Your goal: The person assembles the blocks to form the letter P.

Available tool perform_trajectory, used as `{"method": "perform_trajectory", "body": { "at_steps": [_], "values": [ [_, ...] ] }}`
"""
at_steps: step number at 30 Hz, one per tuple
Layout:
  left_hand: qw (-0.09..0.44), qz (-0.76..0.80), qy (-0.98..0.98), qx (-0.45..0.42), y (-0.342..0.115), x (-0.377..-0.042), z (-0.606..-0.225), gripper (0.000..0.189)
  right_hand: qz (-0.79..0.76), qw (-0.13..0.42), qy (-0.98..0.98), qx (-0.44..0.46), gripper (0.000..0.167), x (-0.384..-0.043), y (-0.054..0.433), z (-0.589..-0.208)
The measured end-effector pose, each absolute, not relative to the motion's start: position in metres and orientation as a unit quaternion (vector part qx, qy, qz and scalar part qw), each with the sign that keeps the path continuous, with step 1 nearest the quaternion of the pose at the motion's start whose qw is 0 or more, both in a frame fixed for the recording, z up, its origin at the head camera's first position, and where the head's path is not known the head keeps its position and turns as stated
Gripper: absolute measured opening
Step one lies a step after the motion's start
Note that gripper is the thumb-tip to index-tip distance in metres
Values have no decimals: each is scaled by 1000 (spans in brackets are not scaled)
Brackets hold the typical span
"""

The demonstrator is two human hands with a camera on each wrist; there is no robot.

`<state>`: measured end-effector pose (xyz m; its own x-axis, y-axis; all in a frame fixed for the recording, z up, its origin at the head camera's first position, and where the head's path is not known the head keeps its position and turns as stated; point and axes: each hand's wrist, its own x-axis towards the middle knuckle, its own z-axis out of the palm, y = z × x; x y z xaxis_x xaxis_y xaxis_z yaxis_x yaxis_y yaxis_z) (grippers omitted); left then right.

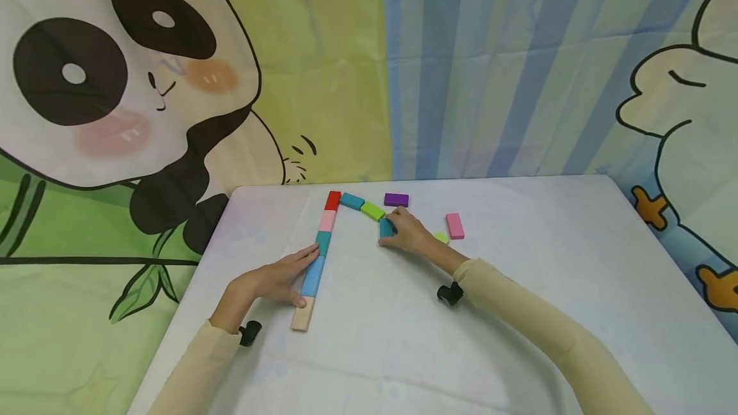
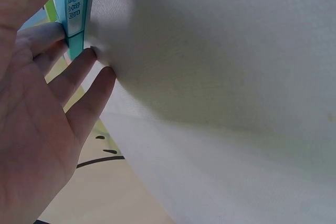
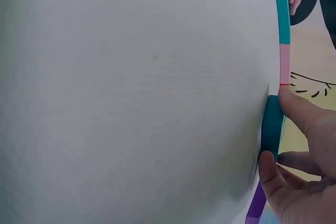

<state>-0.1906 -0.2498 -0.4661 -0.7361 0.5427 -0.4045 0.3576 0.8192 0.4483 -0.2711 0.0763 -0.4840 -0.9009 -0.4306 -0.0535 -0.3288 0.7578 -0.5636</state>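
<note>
On the white table, a straight row of blocks runs away from the person: plain wood (image 1: 302, 316), blue (image 1: 313, 276), teal (image 1: 323, 243), pink (image 1: 327, 220) and red (image 1: 332, 200). My left hand (image 1: 273, 279) lies along the row's left side, fingers extended to the teal block and thumb near the wood-blue joint. From the red end, a blue block (image 1: 352, 201) and a green block (image 1: 373, 211) slant down to the right. Just past the green one, my right hand (image 1: 410, 233) pinches another teal block (image 1: 385, 228) between thumb and fingers; the right wrist view shows this teal block (image 3: 272, 127) too.
A purple block (image 1: 396, 200) lies beyond the right hand. Further right is a loose pink block (image 1: 455, 226), and a light green block (image 1: 441, 237) is partly hidden behind the right wrist. A printed cloth (image 1: 334, 82) hangs behind the table's far edge.
</note>
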Motion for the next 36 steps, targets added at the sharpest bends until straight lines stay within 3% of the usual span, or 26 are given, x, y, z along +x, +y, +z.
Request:
{"method": "perform_trajectory", "body": {
  "at_steps": [5,13,23,28,31,36],
  "values": [
    [266,174,915,248,-251,-191,-465,114,-348,97,915,-178,70,-281,82,-472],
    [264,174,915,249,-255,-191,-464,114,-332,49,918,-211,47,-321,107,-442],
    [265,171,916,248,-258,-190,-464,114,-204,68,947,-240,43,-354,94,-469],
    [263,170,917,247,-258,-190,-465,114,-194,86,956,-200,38,-357,84,-476],
    [264,174,915,251,-256,-190,-464,114,-215,63,954,-202,36,-353,86,-471],
    [267,175,913,252,-253,-189,-463,113,-262,25,907,-327,35,-329,82,-450]
  ]
}}
